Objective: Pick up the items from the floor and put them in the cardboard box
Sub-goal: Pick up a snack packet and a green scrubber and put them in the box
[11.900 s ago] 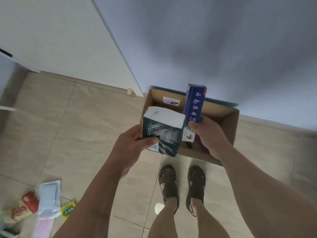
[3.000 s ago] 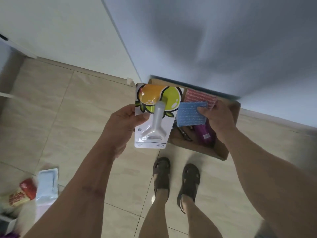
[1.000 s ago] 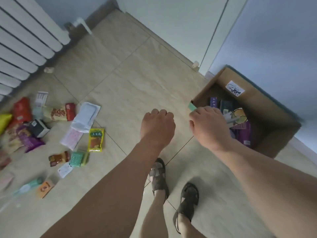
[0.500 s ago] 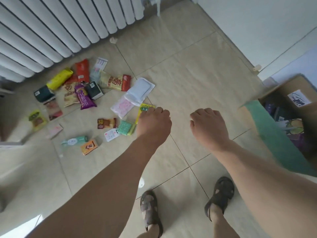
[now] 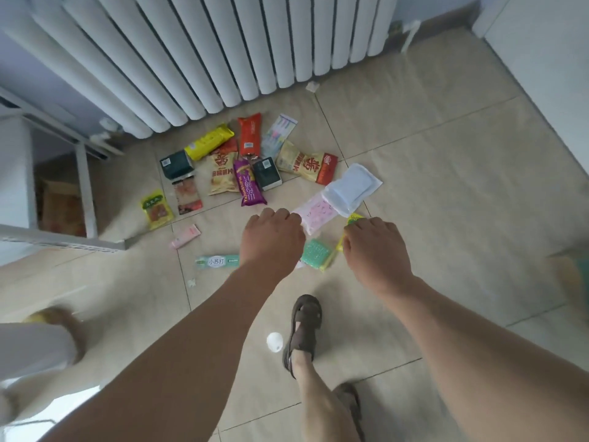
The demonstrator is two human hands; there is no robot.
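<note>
Several packets lie scattered on the tiled floor below the radiator: a purple snack bar (image 5: 248, 183), a yellow chip bag (image 5: 223, 169), a red packet (image 5: 249, 133), a white pad (image 5: 350, 188), a pink pad (image 5: 315, 213), a green sponge (image 5: 316, 252) and a toothpaste tube (image 5: 217, 261). My left hand (image 5: 271, 239) hangs over the floor near the pink pad, fingers loosely curled, holding nothing. My right hand (image 5: 374, 250) hovers beside the green sponge, also holding nothing. Only a blurred corner of the cardboard box (image 5: 573, 275) shows at the right edge.
A white radiator (image 5: 197, 52) runs along the far wall. A white shelf frame (image 5: 57, 193) stands at the left with a carton under it. My sandalled foot (image 5: 302, 327) stands below the hands. A small white cap (image 5: 274, 340) lies beside it.
I have turned from the box to the pile of items; the box slid out to the right edge. Both hands, without anything in them, moved closer over the pads and sponge.
</note>
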